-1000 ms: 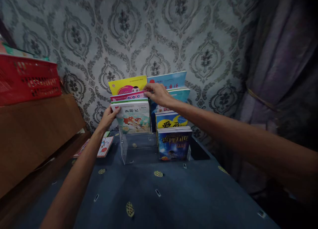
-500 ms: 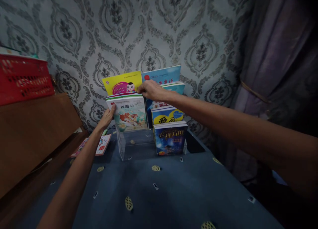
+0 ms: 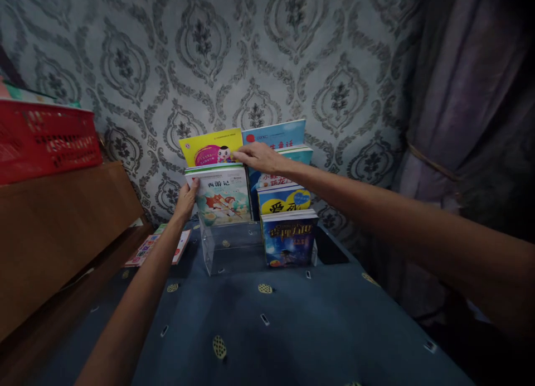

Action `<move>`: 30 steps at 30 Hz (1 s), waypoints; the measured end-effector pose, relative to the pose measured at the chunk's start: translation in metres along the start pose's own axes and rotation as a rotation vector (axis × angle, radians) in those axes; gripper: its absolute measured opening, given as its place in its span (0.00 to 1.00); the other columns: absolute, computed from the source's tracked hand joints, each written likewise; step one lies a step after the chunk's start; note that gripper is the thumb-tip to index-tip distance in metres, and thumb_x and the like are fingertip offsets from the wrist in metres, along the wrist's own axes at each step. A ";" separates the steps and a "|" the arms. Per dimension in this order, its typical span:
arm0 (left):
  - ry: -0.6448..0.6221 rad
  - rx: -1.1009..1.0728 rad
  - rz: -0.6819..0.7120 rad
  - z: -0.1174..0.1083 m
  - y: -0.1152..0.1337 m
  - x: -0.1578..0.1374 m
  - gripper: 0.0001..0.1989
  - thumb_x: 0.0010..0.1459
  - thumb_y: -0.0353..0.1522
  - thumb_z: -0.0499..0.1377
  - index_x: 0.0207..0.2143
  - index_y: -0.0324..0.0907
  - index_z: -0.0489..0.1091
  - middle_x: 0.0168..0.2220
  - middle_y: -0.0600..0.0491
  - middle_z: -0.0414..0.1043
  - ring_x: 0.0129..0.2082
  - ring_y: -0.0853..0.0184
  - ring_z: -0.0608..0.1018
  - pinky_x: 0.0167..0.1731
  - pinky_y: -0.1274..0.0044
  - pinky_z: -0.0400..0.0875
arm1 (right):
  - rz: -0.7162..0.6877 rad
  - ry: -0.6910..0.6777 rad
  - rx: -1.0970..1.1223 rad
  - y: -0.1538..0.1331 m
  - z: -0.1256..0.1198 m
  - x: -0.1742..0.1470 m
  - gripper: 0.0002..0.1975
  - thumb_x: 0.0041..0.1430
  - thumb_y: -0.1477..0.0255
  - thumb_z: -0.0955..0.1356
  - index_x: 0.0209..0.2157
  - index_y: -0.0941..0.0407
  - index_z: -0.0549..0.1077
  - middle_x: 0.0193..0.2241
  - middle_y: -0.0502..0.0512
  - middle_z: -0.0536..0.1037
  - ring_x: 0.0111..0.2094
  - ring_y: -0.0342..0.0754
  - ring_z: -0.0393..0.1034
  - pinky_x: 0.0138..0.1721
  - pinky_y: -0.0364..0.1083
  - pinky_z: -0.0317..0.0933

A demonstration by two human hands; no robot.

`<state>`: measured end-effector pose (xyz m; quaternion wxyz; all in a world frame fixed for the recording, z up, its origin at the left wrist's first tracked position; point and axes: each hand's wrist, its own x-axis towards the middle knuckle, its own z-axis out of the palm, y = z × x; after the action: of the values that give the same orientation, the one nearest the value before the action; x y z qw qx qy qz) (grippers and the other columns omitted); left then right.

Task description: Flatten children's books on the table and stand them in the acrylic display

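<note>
My left hand (image 3: 186, 201) grips the left edge of a small stack of upright storybooks (image 3: 223, 199), thumb on the front cover and fingers out of sight behind. The front cover is pale with a red-caped figure. They stand in the left column of a clear acrylic book rack (image 3: 209, 249), on a raised tier. At their upper right corner, my right hand (image 3: 259, 156) reaches in with fingers stretched leftward, in front of a taller yellow book (image 3: 211, 141); its contact with the books is unclear. Beside it stand a light-blue book (image 3: 282, 134) and a teal-topped book (image 3: 303, 154).
Lower in the right column are a yellow-and-blue book (image 3: 284, 201) and dark-blue books (image 3: 289, 241). Flat books (image 3: 144, 251) lie left on the blue patterned cloth (image 3: 317, 330). A red basket (image 3: 45, 143) sits on a brown box (image 3: 71, 224). A curtain (image 3: 443, 124) hangs right.
My right hand's fingers have come up slightly from the storybooks' top corner and straightened. My left hand keeps its grip. The whole view has shifted a little, so things appear slightly lower and further right.
</note>
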<state>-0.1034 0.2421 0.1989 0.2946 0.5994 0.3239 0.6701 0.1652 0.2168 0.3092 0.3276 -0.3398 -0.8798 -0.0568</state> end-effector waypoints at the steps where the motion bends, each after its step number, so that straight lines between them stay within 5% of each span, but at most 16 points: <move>1: 0.013 -0.002 0.001 0.001 -0.001 -0.001 0.34 0.48 0.58 0.65 0.43 0.38 0.74 0.39 0.46 0.82 0.46 0.54 0.82 0.45 0.68 0.78 | -0.012 -0.007 0.003 -0.001 0.001 -0.002 0.22 0.69 0.59 0.61 0.39 0.59 0.80 0.33 0.58 0.80 0.35 0.51 0.70 0.35 0.47 0.56; 5: 0.028 -0.031 0.023 0.006 -0.003 -0.004 0.34 0.49 0.58 0.64 0.42 0.37 0.75 0.39 0.45 0.82 0.47 0.54 0.82 0.45 0.69 0.78 | -0.036 -0.040 -0.068 -0.001 0.009 -0.005 0.17 0.62 0.60 0.69 0.46 0.56 0.79 0.42 0.60 0.81 0.43 0.54 0.71 0.40 0.48 0.57; 9: 0.005 -0.084 0.030 0.010 -0.003 -0.004 0.34 0.49 0.58 0.64 0.43 0.38 0.76 0.40 0.45 0.82 0.49 0.54 0.81 0.48 0.68 0.78 | -0.004 -0.034 -0.188 0.002 0.019 -0.003 0.16 0.63 0.65 0.68 0.50 0.56 0.77 0.47 0.63 0.80 0.47 0.59 0.70 0.44 0.53 0.59; 18: 0.037 -0.090 -0.050 0.015 -0.013 -0.001 0.37 0.51 0.60 0.60 0.45 0.37 0.76 0.41 0.43 0.82 0.50 0.52 0.81 0.50 0.65 0.78 | 0.024 -0.011 -0.237 0.002 0.026 0.001 0.15 0.65 0.67 0.65 0.50 0.56 0.75 0.46 0.63 0.80 0.48 0.59 0.69 0.46 0.55 0.58; 30: -0.129 0.043 -0.065 0.001 -0.005 0.000 0.35 0.51 0.60 0.62 0.44 0.38 0.76 0.38 0.44 0.82 0.46 0.49 0.82 0.45 0.63 0.80 | 0.024 -0.001 -0.220 0.005 0.027 -0.001 0.16 0.64 0.67 0.65 0.52 0.55 0.73 0.49 0.63 0.78 0.50 0.60 0.67 0.50 0.56 0.56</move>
<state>-0.1026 0.2451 0.1946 0.3235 0.6367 0.3380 0.6130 0.1544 0.2284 0.2872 0.2885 -0.3841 -0.8643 -0.1488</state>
